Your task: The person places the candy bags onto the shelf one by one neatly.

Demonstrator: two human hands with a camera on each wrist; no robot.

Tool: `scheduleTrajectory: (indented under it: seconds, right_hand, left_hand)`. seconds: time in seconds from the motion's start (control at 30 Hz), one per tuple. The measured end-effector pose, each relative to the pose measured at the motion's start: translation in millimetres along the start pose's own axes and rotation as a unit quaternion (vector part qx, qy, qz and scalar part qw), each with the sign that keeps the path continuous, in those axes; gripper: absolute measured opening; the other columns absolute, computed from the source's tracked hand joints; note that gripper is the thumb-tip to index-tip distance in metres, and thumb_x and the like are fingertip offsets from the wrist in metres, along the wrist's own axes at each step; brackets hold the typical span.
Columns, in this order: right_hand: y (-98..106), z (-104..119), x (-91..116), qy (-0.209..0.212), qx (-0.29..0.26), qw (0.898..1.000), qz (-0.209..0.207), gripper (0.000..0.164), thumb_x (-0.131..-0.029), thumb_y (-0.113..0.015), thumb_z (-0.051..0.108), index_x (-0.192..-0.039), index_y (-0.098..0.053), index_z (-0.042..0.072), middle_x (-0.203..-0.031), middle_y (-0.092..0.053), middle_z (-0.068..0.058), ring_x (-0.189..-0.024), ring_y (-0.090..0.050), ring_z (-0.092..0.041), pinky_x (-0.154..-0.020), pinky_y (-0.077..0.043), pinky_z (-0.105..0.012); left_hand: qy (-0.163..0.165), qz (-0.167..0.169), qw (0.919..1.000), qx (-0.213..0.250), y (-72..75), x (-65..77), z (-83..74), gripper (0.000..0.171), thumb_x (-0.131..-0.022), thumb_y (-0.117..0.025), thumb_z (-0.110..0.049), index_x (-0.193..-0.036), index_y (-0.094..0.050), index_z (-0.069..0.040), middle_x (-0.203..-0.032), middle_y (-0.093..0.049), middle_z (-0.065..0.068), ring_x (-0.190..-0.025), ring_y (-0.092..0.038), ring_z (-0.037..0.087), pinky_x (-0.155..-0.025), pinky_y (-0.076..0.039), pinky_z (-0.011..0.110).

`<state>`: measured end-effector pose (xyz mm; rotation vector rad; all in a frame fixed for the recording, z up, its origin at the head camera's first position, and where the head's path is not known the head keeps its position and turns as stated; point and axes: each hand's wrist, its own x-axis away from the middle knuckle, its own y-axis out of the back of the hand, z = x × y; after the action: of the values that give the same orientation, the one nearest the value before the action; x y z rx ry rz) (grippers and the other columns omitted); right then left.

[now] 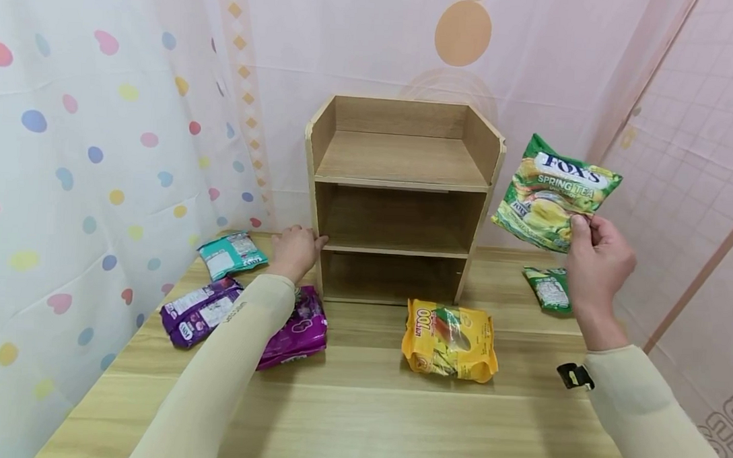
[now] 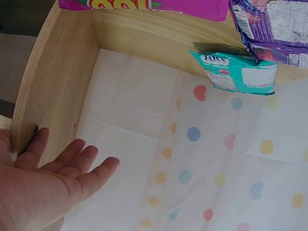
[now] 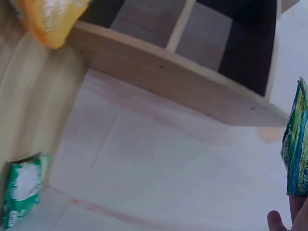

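Note:
My right hand (image 1: 601,277) pinches a green Fox's Spring Tea candy bag (image 1: 552,195) by its lower right corner, raised to the right of a small wooden shelf (image 1: 398,184). In the right wrist view the same bag shows edge-on at the right border, with part of the hand below it. My left hand (image 1: 297,252) rests against the shelf's left side near the middle board. In the left wrist view its fingers (image 2: 98,175) are spread and fairly straight, with the thumb side by the panel's front edge. Nothing is held in it.
A yellow mango candy bag (image 1: 450,343) lies before the shelf. On the left lie a magenta bag (image 1: 299,331), a purple bag (image 1: 200,311) and a teal Fox's bag (image 1: 232,254). Another green bag (image 1: 548,290) lies behind the right forearm. Patterned curtains (image 1: 103,145) surround the table.

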<state>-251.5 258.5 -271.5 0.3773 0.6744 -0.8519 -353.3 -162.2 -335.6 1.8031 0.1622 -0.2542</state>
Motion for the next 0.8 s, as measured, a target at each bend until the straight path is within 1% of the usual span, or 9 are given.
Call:
scheduleTrajectory:
  seconds: [0.1, 0.17, 0.23, 0.33, 0.47, 0.53, 0.7, 0.8]
  right_hand:
    - [-5.5, 10.4, -0.1, 0.022, -0.014, 1.0, 0.003, 0.024, -0.096, -0.067, 0.021, -0.102, -0.077, 0.001, -0.083, -0.07, 0.004, -0.062, -0.056, 0.002, -0.054, -0.04, -0.01]
    - [-10.3, 15.8, -1.4, 0.045, -0.015, 0.999, 0.005, 0.023, -0.096, -0.067, 0.02, -0.099, -0.078, 0.0, -0.076, -0.067, 0.004, -0.056, -0.052, 0.001, -0.052, -0.038, -0.011]
    - [-15.5, 21.1, -2.6, 0.061, -0.013, 0.998, 0.01, 0.023, -0.096, -0.067, 0.02, -0.096, -0.078, -0.001, -0.071, -0.064, 0.005, -0.053, -0.047, 0.002, -0.051, -0.035, -0.013]
    - [-24.1, 28.2, -4.9, 0.078, -0.005, 0.997, 0.022, 0.023, -0.096, -0.067, 0.02, -0.095, -0.077, -0.002, -0.071, -0.064, -0.001, -0.053, -0.044, 0.002, -0.052, -0.034, -0.015]
    - [-36.7, 37.3, -8.7, 0.086, 0.017, 0.995, 0.045, 0.025, -0.096, -0.067, 0.022, -0.099, -0.077, -0.001, -0.082, -0.071, -0.012, -0.059, -0.047, 0.002, -0.056, -0.035, -0.017]
    - [-43.8, 42.3, -11.7, 0.083, 0.027, 0.994, 0.059, 0.026, -0.097, -0.066, 0.023, -0.1, -0.077, -0.001, -0.085, -0.072, -0.014, -0.06, -0.047, 0.001, -0.057, -0.035, -0.017]
    - [-61.7, 55.4, -20.4, 0.084, 0.052, 0.991, 0.085, 0.027, -0.098, -0.065, 0.025, -0.102, -0.077, 0.001, -0.089, -0.074, -0.013, -0.062, -0.05, -0.001, -0.057, -0.034, -0.017]
    - [-70.3, 63.0, -25.3, 0.092, 0.077, 0.988, 0.098, 0.027, -0.098, -0.064, 0.026, -0.103, -0.077, 0.002, -0.089, -0.075, -0.012, -0.063, -0.052, -0.006, -0.059, -0.033, -0.02]
  left_hand:
    - [-0.001, 0.001, 1.0, 0.0, 0.2, -0.2, 0.0, 0.045, -0.105, -0.045, -0.039, -0.103, -0.069, -0.001, -0.11, -0.062, 0.025, -0.11, -0.055, 0.044, -0.097, -0.036, 0.064]
    - [-0.001, 0.002, 1.0, 0.001, 0.5, -0.5, 0.5, 0.046, -0.105, -0.045, -0.039, -0.102, -0.069, 0.0, -0.11, -0.062, 0.025, -0.11, -0.055, 0.045, -0.098, -0.036, 0.064]
    - [-0.001, 0.001, 1.0, 0.002, 0.9, -0.6, 1.1, 0.046, -0.105, -0.045, -0.04, -0.102, -0.069, -0.001, -0.11, -0.062, 0.025, -0.11, -0.055, 0.045, -0.098, -0.036, 0.064]
    - [-0.003, 0.002, 1.0, 0.003, 1.9, -0.1, 2.1, 0.045, -0.106, -0.045, -0.039, -0.103, -0.068, -0.001, -0.11, -0.062, 0.025, -0.11, -0.055, 0.045, -0.098, -0.035, 0.065]
    - [-0.004, 0.005, 1.0, 0.002, 3.1, 0.8, 3.3, 0.046, -0.106, -0.044, -0.039, -0.104, -0.068, 0.0, -0.111, -0.062, 0.026, -0.111, -0.054, 0.045, -0.099, -0.034, 0.066]
    - [-0.004, 0.006, 1.0, 0.001, 3.2, 0.9, 4.0, 0.046, -0.106, -0.044, -0.039, -0.105, -0.068, 0.0, -0.111, -0.061, 0.026, -0.111, -0.054, 0.045, -0.099, -0.035, 0.066]
    - [-0.004, 0.005, 1.0, 0.001, 2.8, 1.3, 4.2, 0.046, -0.106, -0.044, -0.039, -0.104, -0.068, 0.0, -0.11, -0.062, 0.025, -0.11, -0.054, 0.045, -0.098, -0.036, 0.065]
    - [-0.006, 0.006, 1.0, 0.0, 2.5, 1.6, 3.8, 0.046, -0.106, -0.044, -0.04, -0.104, -0.068, 0.0, -0.11, -0.062, 0.025, -0.11, -0.054, 0.045, -0.098, -0.035, 0.066]
